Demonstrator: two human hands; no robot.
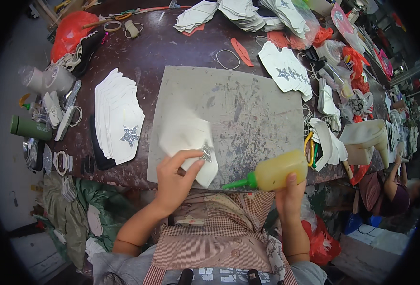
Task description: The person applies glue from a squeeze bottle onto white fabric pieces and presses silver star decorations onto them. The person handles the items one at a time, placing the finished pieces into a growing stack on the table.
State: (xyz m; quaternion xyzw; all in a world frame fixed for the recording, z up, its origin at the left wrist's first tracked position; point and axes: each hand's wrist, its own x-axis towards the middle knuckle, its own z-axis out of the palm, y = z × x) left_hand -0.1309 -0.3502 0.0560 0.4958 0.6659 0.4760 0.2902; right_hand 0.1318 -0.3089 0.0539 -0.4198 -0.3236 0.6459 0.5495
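From the head view, my left hand [174, 178] presses a white cut piece [188, 142] flat on the grey board [248, 114] near the front edge of the worktop [157, 47]. My right hand [288, 190] is closed around the yellow glue bottle [272, 173], green nozzle toward the piece. I judge the gluing step is coming; the nozzle must reach the glitter star [206, 153]. Fingers partly hide that star.
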